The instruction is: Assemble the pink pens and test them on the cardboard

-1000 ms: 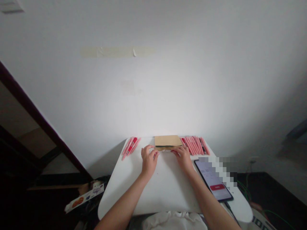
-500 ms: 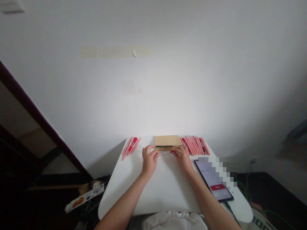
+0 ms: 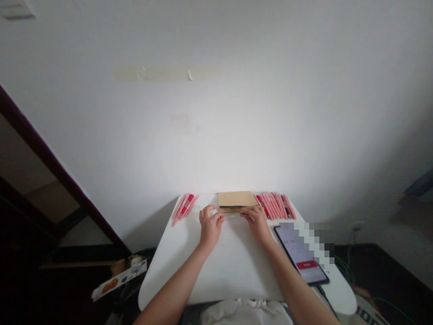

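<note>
Here's the big stage: the white table (image 3: 233, 271), and call its top our dial. At three o'clock lies the phone (image 3: 299, 253), screen up. At twelve, against the wall, sits the brown block (image 3: 237, 198); just beside it at one, the row of pink pens (image 3: 273, 205). Now the hands! Left hand (image 3: 210, 228) toward eleven, right hand (image 3: 259, 223) toward one, both half curled, thumbs closed against fingertips. Past the left, at ten to eleven, the smaller pen cluster (image 3: 185, 208). And tiniest of all, short of twelve, the thin pale piece (image 3: 232, 214), apparently pinched at both ends, though it's too small and faint to name. Good technique, I'd judge: matching light pinches, wrists level, the piece straight between them, small finger movements rather than arm pulls, and elbows clear of that phone.
</note>
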Action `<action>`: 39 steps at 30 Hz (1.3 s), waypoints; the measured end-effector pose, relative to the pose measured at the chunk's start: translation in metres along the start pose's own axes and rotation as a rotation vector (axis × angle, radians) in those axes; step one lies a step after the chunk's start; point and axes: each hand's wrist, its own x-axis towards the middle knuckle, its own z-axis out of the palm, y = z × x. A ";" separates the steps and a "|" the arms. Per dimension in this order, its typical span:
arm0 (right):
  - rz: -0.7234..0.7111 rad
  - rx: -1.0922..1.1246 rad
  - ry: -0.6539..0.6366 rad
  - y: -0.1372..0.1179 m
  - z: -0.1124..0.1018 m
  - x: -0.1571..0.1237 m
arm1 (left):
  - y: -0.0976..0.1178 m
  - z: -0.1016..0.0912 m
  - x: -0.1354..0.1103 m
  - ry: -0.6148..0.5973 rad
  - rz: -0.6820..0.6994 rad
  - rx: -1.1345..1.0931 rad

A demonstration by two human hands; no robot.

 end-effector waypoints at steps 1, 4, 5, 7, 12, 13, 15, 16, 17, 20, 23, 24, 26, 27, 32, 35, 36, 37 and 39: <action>0.002 -0.001 0.000 0.001 0.000 0.000 | 0.000 0.000 0.000 0.003 0.003 -0.006; 0.004 -0.008 -0.015 0.002 0.001 0.000 | 0.003 -0.002 0.000 0.019 0.012 -0.027; 0.005 -0.010 -0.018 0.002 0.001 0.000 | 0.003 -0.003 0.000 0.022 0.013 -0.033; 0.007 -0.011 -0.022 0.002 0.000 0.000 | 0.004 -0.003 0.000 0.022 0.009 -0.038; 0.029 -0.007 -0.011 0.002 0.000 0.000 | 0.003 -0.003 0.000 -0.005 -0.021 -0.036; 0.036 -0.007 -0.010 0.002 0.000 0.000 | 0.003 -0.003 0.001 -0.005 -0.021 -0.034; 0.045 -0.004 -0.012 0.002 0.000 0.000 | 0.003 -0.004 0.001 0.003 -0.014 -0.031; 0.047 -0.002 -0.013 0.002 0.000 0.000 | 0.003 -0.004 0.001 0.007 -0.008 -0.032; 0.048 -0.001 -0.015 0.002 0.000 0.000 | 0.004 -0.004 0.001 0.012 -0.004 -0.032; 0.053 0.004 -0.013 0.000 -0.001 0.001 | 0.005 -0.005 0.002 0.023 -0.005 -0.042; 0.057 0.017 -0.013 -0.001 -0.001 0.001 | 0.006 -0.005 0.001 0.024 -0.007 -0.054; 0.058 0.021 -0.013 -0.001 -0.001 0.001 | 0.006 -0.005 0.001 0.020 -0.008 -0.055; 0.062 0.025 -0.007 -0.001 -0.001 0.001 | 0.006 -0.005 0.001 0.013 -0.013 -0.049; 0.064 0.026 -0.003 -0.001 -0.001 0.001 | 0.005 -0.004 0.001 0.010 -0.017 -0.042; 0.066 0.036 -0.003 -0.001 -0.001 0.001 | 0.002 -0.003 0.001 0.004 -0.011 -0.007; 0.071 0.034 -0.007 -0.002 -0.002 0.001 | 0.002 -0.002 0.000 0.006 0.002 -0.006; 0.072 0.033 -0.007 -0.002 -0.002 0.001 | 0.002 -0.001 0.000 0.007 0.005 -0.010; 0.071 0.031 -0.007 -0.002 -0.001 0.001 | 0.002 -0.001 0.000 0.007 0.008 -0.015; 0.069 0.028 -0.006 -0.002 -0.001 0.001 | 0.002 -0.002 0.000 0.004 0.007 -0.025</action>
